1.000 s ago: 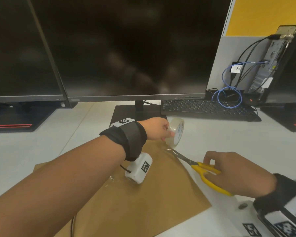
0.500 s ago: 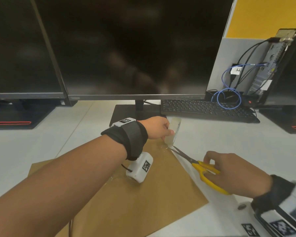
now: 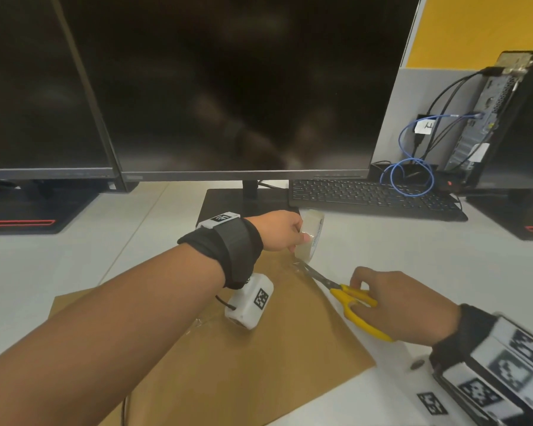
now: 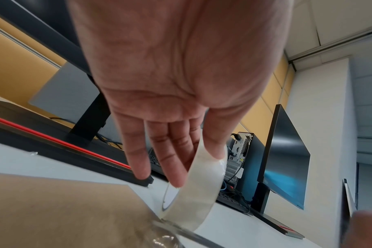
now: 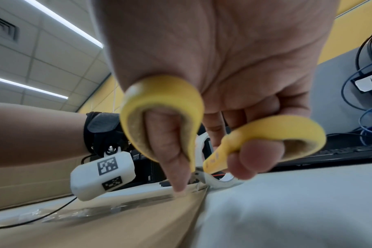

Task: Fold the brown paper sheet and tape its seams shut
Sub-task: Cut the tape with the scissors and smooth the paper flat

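Note:
The brown paper sheet [image 3: 259,358] lies folded flat on the white desk, with clear tape [image 5: 100,211] along its seam. My left hand [image 3: 285,230] holds the roll of clear tape [image 3: 311,235] upright just past the sheet's far corner, thumb on its outer face, fingers through its core [image 4: 174,161]. A short strip runs from the roll down to the paper corner. My right hand [image 3: 397,305] grips yellow-handled scissors [image 3: 356,305], thumb and fingers in the loops [image 5: 159,117]. The blades [image 3: 316,275] point at the strip below the roll.
A large dark monitor [image 3: 243,87] on a black stand [image 3: 243,204] rises right behind the roll. A black keyboard [image 3: 373,198] lies to the back right, with blue cables [image 3: 413,173] and a small computer [image 3: 480,118] beyond. Another monitor [image 3: 37,87] stands at the left.
The tape roll has turned more edge-on in my left hand and dropped slightly. The scissors' blades have moved up to the strip at the paper's corner.

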`<state>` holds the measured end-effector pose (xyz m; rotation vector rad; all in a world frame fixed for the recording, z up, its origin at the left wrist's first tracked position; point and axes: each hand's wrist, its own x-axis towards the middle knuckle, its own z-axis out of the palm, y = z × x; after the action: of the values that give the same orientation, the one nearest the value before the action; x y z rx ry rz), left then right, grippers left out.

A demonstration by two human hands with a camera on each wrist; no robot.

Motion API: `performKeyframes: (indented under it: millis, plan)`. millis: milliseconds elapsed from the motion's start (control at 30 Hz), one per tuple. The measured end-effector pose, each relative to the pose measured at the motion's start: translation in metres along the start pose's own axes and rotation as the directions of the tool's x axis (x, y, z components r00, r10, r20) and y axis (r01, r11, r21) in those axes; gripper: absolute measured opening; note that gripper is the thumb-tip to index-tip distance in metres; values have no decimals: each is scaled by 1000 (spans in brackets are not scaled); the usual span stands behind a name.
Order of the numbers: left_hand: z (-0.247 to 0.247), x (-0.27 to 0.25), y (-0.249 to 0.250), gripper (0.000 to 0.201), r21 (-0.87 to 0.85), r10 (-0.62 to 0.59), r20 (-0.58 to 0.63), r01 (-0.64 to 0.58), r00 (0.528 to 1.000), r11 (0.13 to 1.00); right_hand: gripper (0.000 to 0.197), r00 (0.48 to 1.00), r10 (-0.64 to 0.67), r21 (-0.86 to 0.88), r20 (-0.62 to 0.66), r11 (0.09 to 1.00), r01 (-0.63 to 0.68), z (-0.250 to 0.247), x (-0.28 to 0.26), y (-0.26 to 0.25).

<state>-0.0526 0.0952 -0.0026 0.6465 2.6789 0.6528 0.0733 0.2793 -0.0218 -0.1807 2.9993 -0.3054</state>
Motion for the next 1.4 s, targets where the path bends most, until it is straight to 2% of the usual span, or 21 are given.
performKeyframes:
  millis: [233, 467, 800, 1033, 1167, 1300, 1400]
  plan:
    - [0, 1, -1, 38, -11, -2, -3, 2, 1000, 1000, 31, 1000, -21, -7, 20, 1000, 21, 1, 20, -5]
    - [-2, 1, -3, 37, -28, -11, -2, 11, 1000, 1000, 16, 999, -41, -9, 29, 999, 42, 3, 26, -6]
    - [-1, -1, -4, 36, -33, -15, -15, 15, 1000, 999, 16, 999, -40, -23, 25, 999, 40, 4, 33, -5]
    - [-4, -1, 7, 39, -55, 37, -23, -38, 999, 998, 21, 998, -66, -44, 9, 997, 66, 4, 38, -8]
    - [-5, 0, 5, 37, -64, 28, -55, -32, 998, 997, 15, 998, -68, -35, 6, 997, 68, 4, 36, -6]
    - [-6, -3, -3, 36, -77, 16, -85, -23, 996, 997, 18, 999, -44, -7, -25, 999, 44, 1, 32, -3]
    - [-7, -6, -8, 34, -63, 11, -94, -17, 995, 998, 28, 999, -8, -16, -51, 1000, 8, -1, 27, -1]
